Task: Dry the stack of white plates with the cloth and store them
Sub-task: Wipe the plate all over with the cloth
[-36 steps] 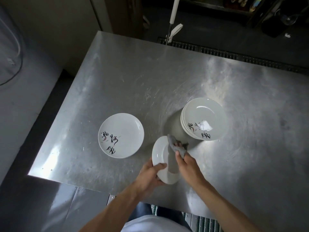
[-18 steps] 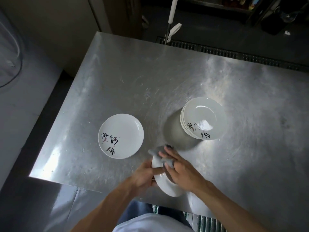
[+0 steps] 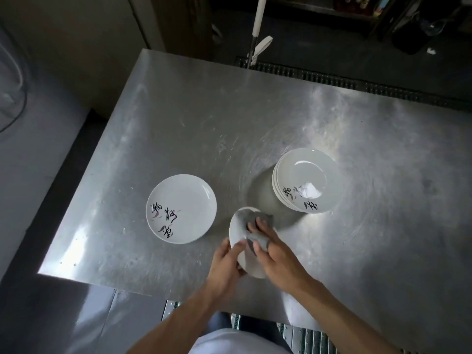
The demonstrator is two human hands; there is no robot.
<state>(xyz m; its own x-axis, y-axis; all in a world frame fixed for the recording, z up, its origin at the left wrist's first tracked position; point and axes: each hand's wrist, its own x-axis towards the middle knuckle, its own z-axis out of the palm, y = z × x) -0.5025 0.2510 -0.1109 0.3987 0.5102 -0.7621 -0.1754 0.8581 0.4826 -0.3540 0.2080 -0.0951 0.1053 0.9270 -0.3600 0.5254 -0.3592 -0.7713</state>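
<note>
Both bare forearms come in from the bottom edge and meet in the middle. The left hand (image 3: 226,261) grips the tilted plate (image 3: 251,268) at its near rim, thumb laid across its face (the fingers behind are hidden). The right hand (image 3: 277,256), back upward, holds the cloth (image 3: 252,218) against the plate with bent fingers. The two hands are just beside each other.

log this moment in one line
step: drying; left hand: holds plate; right hand: grips cloth on plate; stack: right; lone plate: left

Head camera looks steeply down, close above the steel table (image 3: 255,118).
</note>
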